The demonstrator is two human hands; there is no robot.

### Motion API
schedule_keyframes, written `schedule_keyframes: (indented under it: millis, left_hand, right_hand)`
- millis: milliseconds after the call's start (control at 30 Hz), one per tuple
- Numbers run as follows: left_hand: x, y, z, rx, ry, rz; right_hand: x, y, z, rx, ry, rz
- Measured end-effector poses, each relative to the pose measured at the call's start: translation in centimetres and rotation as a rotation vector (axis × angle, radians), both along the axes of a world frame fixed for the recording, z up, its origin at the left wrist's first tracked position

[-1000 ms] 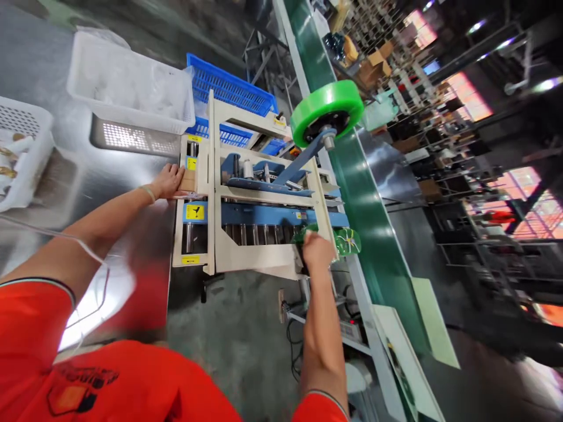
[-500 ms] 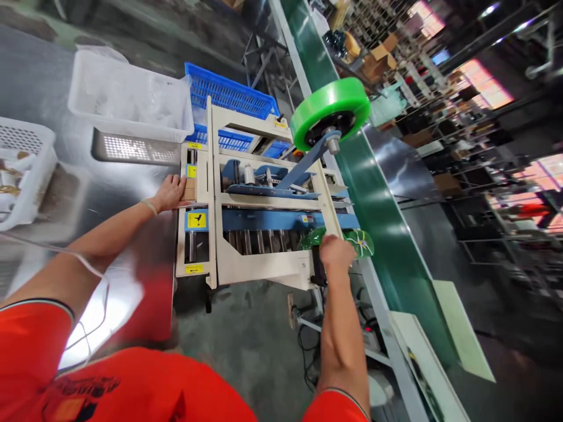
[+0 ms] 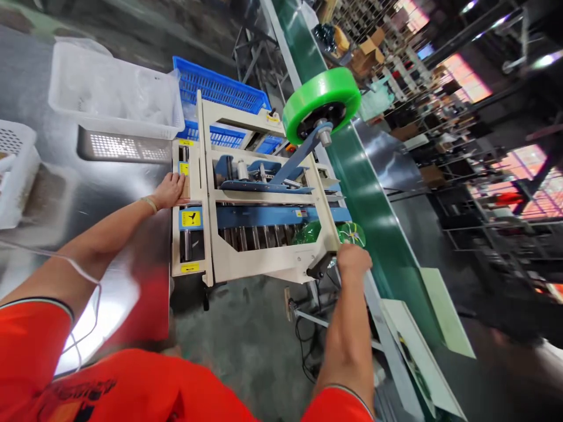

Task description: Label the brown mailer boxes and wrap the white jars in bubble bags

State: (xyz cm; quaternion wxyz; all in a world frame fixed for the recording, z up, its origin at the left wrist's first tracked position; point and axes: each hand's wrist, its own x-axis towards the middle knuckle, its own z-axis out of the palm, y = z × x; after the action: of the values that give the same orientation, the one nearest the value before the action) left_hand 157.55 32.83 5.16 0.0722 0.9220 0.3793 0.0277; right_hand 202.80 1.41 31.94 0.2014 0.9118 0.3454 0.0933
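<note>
A cream carton sealing machine (image 3: 259, 258) with blue guide rails (image 3: 272, 215) and rollers stands in front of me. At its left end, my left hand (image 3: 169, 190) is curled over a small brown cardboard box (image 3: 186, 190), part of which the hand and the frame hide. My right hand (image 3: 354, 259) is wrapped round the grip of a crank at the machine's near right corner. The crank's black arm (image 3: 320, 266) shows, but its grip is covered by my fingers. On a blue arm above the machine sits a large roll of green tape (image 3: 323, 102).
A steel table (image 3: 132, 246) lies at left, with a white bin of clear plastic bags (image 3: 116, 94) and another white basket (image 3: 15, 176). Blue crates (image 3: 220, 85) stand behind the machine. A green conveyor belt (image 3: 373, 205) runs along the right. Cables (image 3: 303, 346) hang below.
My right hand has swung outward to the right with the crank, so its black arm now points toward the hand. My left hand stays at the cardboard box. The view has shifted slightly.
</note>
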Motion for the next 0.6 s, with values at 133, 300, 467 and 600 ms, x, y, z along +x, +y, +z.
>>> schedule_keyframes:
  millis: [133, 300, 467, 600]
  left_hand:
    - [0.7, -0.4, 0.3, -0.021, -0.005, 0.053]
    - [0.7, -0.1, 0.5, -0.014, -0.010, 0.014]
    - [1.1, 0.0, 0.6, -0.019, 0.029, 0.011]
    - [1.4, -0.3, 0.8, -0.020, 0.020, 0.035]
  right_hand:
    - [-6.6, 1.2, -2.4, -0.051, 0.067, 0.183]
    - [-8.7, -13.4, -5.6, 0.044, 0.084, 0.272]
    - [-6.0, -18.0, -6.1, 0.130, -0.032, 0.107]
    - [-7.0, -16.8, -6.5, 0.112, -0.083, 0.025]
